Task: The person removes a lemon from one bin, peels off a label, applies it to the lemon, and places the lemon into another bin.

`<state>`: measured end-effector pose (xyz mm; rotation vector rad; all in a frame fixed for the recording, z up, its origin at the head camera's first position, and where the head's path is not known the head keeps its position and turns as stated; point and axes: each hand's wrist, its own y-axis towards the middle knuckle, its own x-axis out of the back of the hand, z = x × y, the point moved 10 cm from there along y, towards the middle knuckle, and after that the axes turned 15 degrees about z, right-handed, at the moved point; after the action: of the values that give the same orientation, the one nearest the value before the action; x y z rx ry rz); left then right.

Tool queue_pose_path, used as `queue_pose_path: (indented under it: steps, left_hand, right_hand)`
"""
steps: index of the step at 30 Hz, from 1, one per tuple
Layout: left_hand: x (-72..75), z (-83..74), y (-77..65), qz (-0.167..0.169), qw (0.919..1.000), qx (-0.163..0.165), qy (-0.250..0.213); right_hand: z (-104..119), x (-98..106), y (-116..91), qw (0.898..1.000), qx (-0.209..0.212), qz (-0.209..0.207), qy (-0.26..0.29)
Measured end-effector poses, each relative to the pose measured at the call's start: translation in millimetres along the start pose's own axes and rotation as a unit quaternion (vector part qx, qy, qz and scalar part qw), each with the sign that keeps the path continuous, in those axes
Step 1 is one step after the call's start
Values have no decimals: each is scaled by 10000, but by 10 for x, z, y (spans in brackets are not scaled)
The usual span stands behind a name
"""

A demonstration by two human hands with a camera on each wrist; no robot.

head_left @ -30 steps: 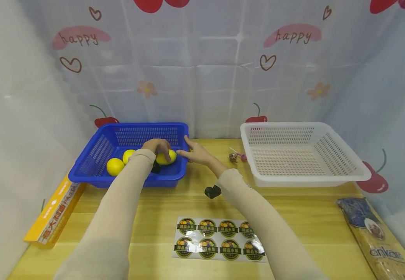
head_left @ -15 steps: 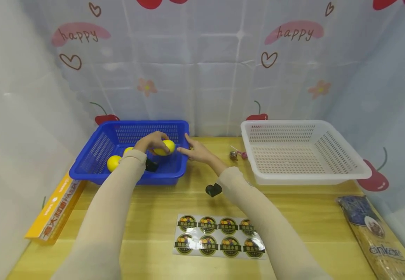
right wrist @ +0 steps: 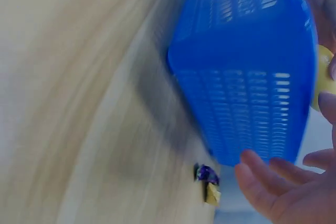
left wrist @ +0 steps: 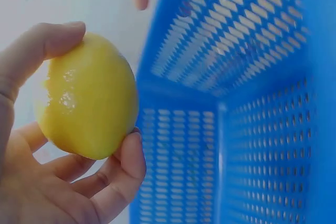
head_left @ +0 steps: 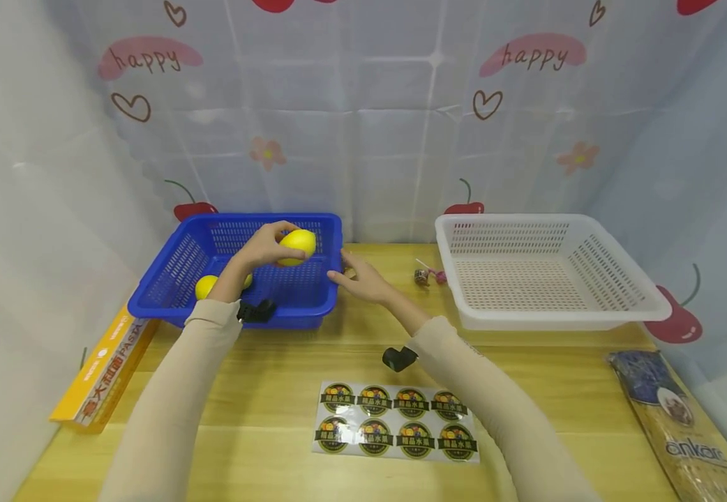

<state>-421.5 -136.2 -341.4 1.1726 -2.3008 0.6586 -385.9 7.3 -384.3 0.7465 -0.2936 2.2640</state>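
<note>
My left hand [head_left: 261,251] grips a lemon [head_left: 298,247] above the blue basket [head_left: 294,319], its thumb and fingers round the fruit. In the left wrist view the lemon [left wrist: 94,98] is whole and glossy, beside the basket's slotted wall. More yellow fruit [head_left: 205,286] lies in the basket's left part, partly hidden by my left wrist. Just outside the basket's right end is my right hand [head_left: 366,282], fingers spread and holding nothing. Whether its fingertips touch the basket, I cannot tell.
A white basket [head_left: 451,293] stands at the right, with wrapped lollipops [head_left: 422,277] beside it. A sticker sheet [head_left: 395,422] lies in front. Left is an orange pasta box [head_left: 102,376]; right, a pasta bag [head_left: 677,425]. Small wrapped candies [right wrist: 208,176] lie near the blue basket.
My left hand has lifted the lemon from the basket floor to about rim height. The right hand has shifted slightly right, away from the basket's end.
</note>
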Motion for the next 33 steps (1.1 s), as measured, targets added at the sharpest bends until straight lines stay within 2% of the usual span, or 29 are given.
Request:
queue_pose_path:
  steps: [4, 8, 13, 17, 22, 28, 33]
  left_hand:
    - [-92, -142, -126, -5, 9993, -287, -254]
    - [-255, -350, -230, 115, 9968, -720, -333]
    - [-564, -596, -344, 394, 9913, -1160, -473]
    - [-862, -702, -381, 580, 9889, -1288, -458]
    - [-1246, -769, -336, 705, 9888, -1318, -20]
    - [-1673, -735, -148, 1110, 9845, -1237, 564]
    - [-1879, -627, 20, 1314, 9841, -928, 750]
  right_hand:
    - [-4, -26, -294, 9996, -231, 73, 132]
    - [-46, -75, -643, 9984, -485, 252, 113]
    - [-106, -103, -1072, 9989, -383, 280, -57]
    - [-205, -132, -1390, 9985, -412, 329, -170]
    - [-320, -157, -1770, 9967, -591, 266, -480]
    - [-335, -184, -2077, 9923, -694, 259, -994]
    - [-389, -224, -2265, 9902, -907, 237, -1036]
